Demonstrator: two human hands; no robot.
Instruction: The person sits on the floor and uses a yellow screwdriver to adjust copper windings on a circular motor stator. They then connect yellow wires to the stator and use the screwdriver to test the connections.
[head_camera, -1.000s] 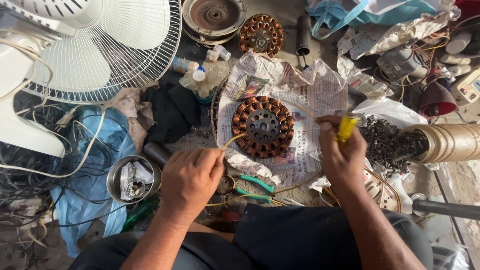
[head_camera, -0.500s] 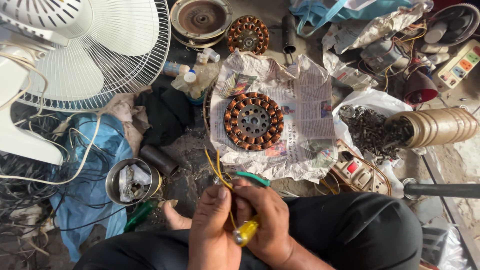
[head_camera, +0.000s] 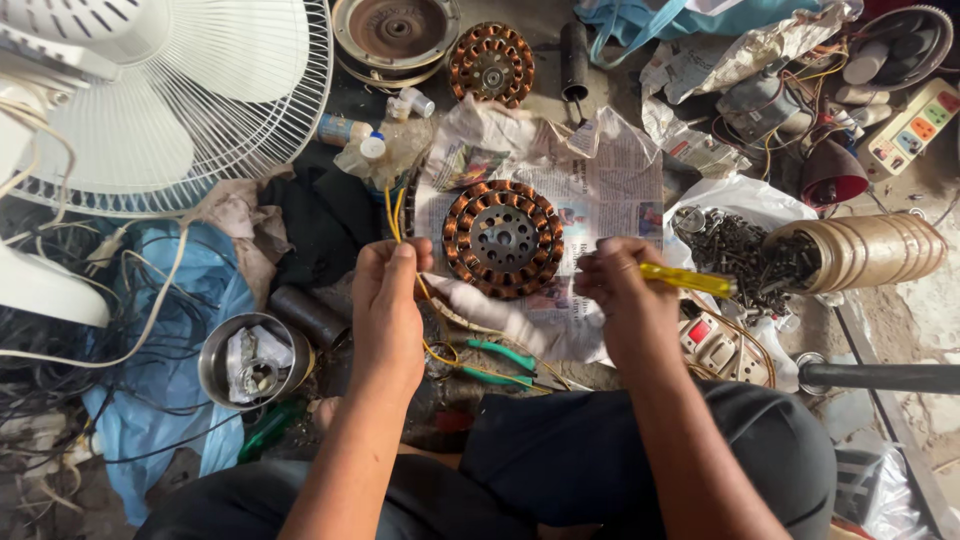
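the left hand (head_camera: 388, 305) pinches a pair of thin yellow wires (head_camera: 392, 210) between thumb and fingers, closed on them; the wires rise past the fingertips toward the crumpled newspaper's (head_camera: 610, 170) left edge and also trail down under the wrist to the floor. the right hand (head_camera: 622, 295) is closed around a yellow-handled screwdriver (head_camera: 688, 279), whose handle sticks out to the right of the fingers, past the knuckles; its tip is hidden inside the grip.

between the two hands, just beyond the fingertips, lies the copper-wound fan stator (head_camera: 503, 238), flat on the newspaper, its rim close to both hands but touched by neither as far as the view shows. a white cloth-like roll (head_camera: 490, 315) lies just below it, between the wrists.

nearer the body than the fingers, green-handled pliers (head_camera: 500, 362) lie on the floor among loops of yellow wire. left of the left hand stand a dark cylinder (head_camera: 307, 315) and a steel tin (head_camera: 250, 360) with scraps inside, crowding that side. right of the right hand a white switch box (head_camera: 715, 345) sits just under the wrist, and beyond it a white bag of dark screws (head_camera: 745, 250) lies against a tipped jar (head_camera: 870, 250).

farther past the fingers sit a second stator (head_camera: 491, 62), a rusty round motor cover (head_camera: 395, 32) and a white fan guard (head_camera: 180, 90). open room is scarce: only the newspaper strip around the stator's rim is uncluttered.
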